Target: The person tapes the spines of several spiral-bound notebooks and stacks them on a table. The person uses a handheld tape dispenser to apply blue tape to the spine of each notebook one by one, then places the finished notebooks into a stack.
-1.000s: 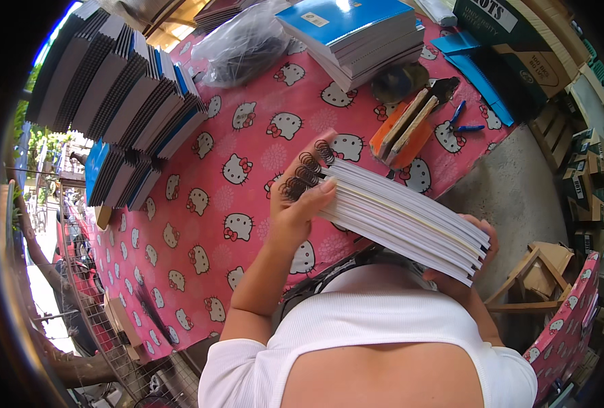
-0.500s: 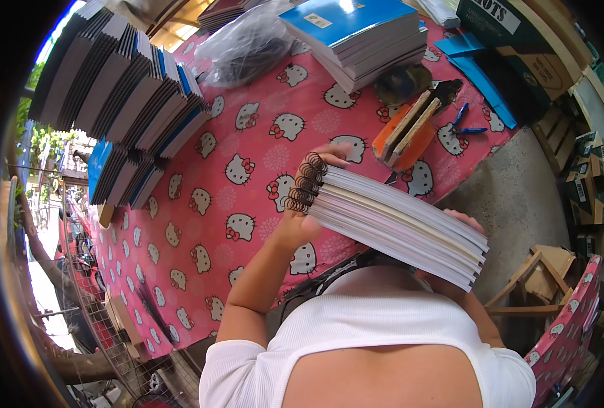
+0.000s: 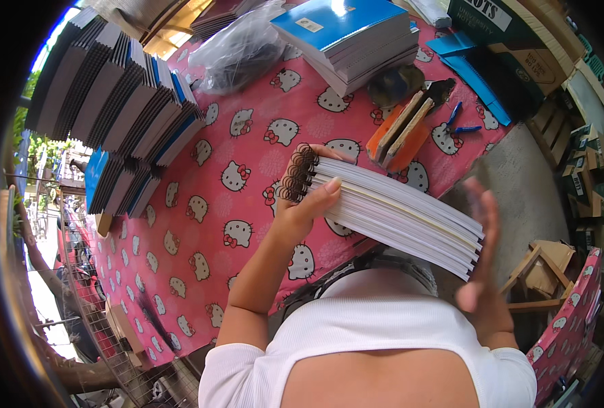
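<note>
Left hand (image 3: 308,207) clasps a stack of coil-bound notebooks (image 3: 397,211) just right of mid-frame, thumb over the page edges, fingers behind the dark coils (image 3: 300,177). Seen from the head, the stack spans the table's edge: its right end shows against grey floor (image 3: 519,183), while pink tablecloth (image 3: 247,204) lies open to its left. Right hand (image 3: 491,272), blurred, is spread beside that end, fingers straight, thumb apart; contact cannot be told. Toward the top: one blue-topped pile (image 3: 349,41), one clear plastic bag (image 3: 240,54). The held notebooks are too tightly packed to count.
</note>
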A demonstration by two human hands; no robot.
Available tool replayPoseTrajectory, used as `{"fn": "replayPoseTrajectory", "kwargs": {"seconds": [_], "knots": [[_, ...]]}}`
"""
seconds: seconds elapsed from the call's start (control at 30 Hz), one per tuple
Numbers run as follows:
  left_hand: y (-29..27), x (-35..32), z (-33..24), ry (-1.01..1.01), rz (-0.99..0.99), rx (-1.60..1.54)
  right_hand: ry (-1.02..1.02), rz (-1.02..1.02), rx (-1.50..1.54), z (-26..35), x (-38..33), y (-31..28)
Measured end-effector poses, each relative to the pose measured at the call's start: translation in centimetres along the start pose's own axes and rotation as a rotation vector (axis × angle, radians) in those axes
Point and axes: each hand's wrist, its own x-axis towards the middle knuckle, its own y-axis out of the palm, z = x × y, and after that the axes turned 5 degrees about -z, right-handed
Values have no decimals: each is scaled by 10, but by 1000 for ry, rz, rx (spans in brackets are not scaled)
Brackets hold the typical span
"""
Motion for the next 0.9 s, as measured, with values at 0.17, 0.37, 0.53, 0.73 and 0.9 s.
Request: {"fn": "replayPoseTrajectory", "kwargs": {"seconds": [0.17, 0.37, 0.53, 0.73, 0.9], "knots": [[-16, -3, 14, 40, -11, 66, -351, 622, -465, 52, 97, -6], [-3, 6, 15, 103, -22, 26, -350, 1191, -831, 62, 131, 31], [-5, 3, 19, 81, -52, -13, -293, 1110, -737, 57, 135, 37], [-12, 2, 17, 163, -13, -22, -17, 644, -121, 32, 131, -15], [-7, 5, 40, 294, 41, -1, 367, 274, -9, -20, -21, -27]]}}
